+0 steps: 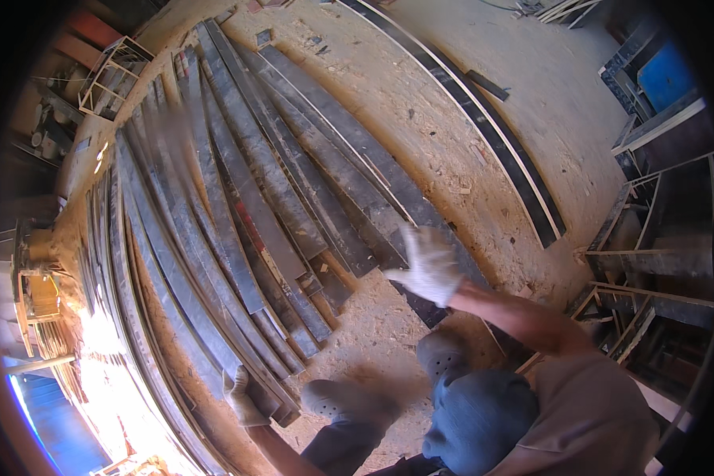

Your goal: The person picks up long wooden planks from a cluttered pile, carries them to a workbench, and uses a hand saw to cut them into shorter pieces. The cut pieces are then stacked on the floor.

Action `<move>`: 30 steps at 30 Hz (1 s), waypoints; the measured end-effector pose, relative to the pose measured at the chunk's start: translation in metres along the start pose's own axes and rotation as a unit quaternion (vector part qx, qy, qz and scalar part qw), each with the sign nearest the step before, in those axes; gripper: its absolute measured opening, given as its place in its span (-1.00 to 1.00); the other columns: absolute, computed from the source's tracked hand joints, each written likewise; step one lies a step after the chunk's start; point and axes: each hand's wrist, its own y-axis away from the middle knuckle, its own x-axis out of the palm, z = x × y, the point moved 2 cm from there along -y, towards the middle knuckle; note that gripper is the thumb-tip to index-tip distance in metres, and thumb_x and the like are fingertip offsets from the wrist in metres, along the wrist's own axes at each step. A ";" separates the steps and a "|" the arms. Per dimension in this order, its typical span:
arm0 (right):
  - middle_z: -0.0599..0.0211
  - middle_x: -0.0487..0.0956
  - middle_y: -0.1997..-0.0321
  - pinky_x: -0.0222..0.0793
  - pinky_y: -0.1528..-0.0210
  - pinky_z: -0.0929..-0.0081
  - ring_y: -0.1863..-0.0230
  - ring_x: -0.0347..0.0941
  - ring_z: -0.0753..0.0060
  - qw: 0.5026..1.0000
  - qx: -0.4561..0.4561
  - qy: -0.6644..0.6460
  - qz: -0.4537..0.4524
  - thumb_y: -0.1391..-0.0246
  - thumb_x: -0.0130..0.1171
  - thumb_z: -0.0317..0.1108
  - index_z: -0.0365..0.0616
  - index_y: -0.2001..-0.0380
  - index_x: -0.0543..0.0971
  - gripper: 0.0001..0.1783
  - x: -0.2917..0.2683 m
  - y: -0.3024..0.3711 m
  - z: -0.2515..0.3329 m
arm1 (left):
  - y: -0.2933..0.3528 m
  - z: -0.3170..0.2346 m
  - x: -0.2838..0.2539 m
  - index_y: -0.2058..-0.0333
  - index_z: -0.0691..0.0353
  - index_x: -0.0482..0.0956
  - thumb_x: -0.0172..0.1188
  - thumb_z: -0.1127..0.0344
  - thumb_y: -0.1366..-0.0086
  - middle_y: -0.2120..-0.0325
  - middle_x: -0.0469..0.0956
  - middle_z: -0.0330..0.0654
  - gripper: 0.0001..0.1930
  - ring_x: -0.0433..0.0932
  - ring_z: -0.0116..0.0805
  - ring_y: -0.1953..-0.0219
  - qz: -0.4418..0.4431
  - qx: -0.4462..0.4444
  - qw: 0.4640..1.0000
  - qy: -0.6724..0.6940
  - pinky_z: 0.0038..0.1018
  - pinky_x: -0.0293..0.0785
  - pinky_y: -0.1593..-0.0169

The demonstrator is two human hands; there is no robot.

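Note:
Long dark boards [282, 194], their faces scuffed and dusty, lie side by side on the floor in front of me. My left hand [244, 398], in a pale work glove, is closed over the near end of one long dark plank [186, 305] at the lower left. The right hand [427, 266], gloved too and smeared by motion, is held with thumb and fingers apart above the near ends of the right-hand boards. It appears to hold nothing; whether it touches a board I cannot tell.
Two narrow dark strips with pale edges [484, 119] lie apart to the right, beside a short dark offcut [488, 85]. Stacked wooden frames [650, 254] stand at the right. Sawdust and chips cover the floor. My shoes [440, 353] are close to the board ends.

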 end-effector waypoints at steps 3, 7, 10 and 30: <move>-0.17 0.39 -0.13 0.46 0.00 0.05 -0.06 0.43 -0.03 0.965 0.094 0.201 0.140 0.35 0.47 0.50 -0.43 -0.44 0.10 0.53 -0.005 0.095 -0.094 | -0.052 0.036 -0.077 0.03 0.24 0.55 0.50 0.00 -0.17 0.41 0.60 -0.20 -0.45 0.59 -0.25 0.36 0.023 -0.042 0.998 -0.028 -0.31 0.58 0.26; -0.03 0.59 0.15 0.50 0.13 0.09 0.17 0.57 -0.01 0.965 0.124 0.115 0.198 0.23 0.49 0.26 -0.43 -0.11 0.45 0.05 -0.015 0.149 -0.126 | -0.118 0.059 -0.153 0.12 0.21 0.57 0.45 0.10 -0.19 0.30 0.60 -0.21 -0.59 0.60 -0.26 0.21 0.086 -0.117 0.981 -0.128 -0.30 0.56 0.10; 0.04 0.64 0.36 0.51 0.19 0.13 0.28 0.61 0.02 0.958 0.175 -0.065 0.217 0.14 0.44 0.04 -0.36 0.11 0.58 -0.31 -0.035 0.126 -0.137 | -0.132 0.072 -0.183 0.08 0.23 0.59 0.34 0.22 -0.25 0.23 0.63 -0.20 -0.67 0.62 -0.23 0.18 0.107 -0.095 0.978 -0.150 -0.29 0.59 0.06; -0.19 0.51 -0.02 0.40 -0.02 -0.12 -0.02 0.46 -0.20 0.956 0.068 0.224 -0.178 -0.22 0.22 0.07 -0.16 -0.25 0.39 -0.30 -0.029 0.041 -0.163 | -0.115 0.067 -0.118 0.05 0.15 0.60 0.56 0.04 -0.10 0.27 0.64 -0.22 -0.48 0.64 -0.25 0.31 -0.046 -0.180 0.966 -0.180 -0.28 0.66 0.19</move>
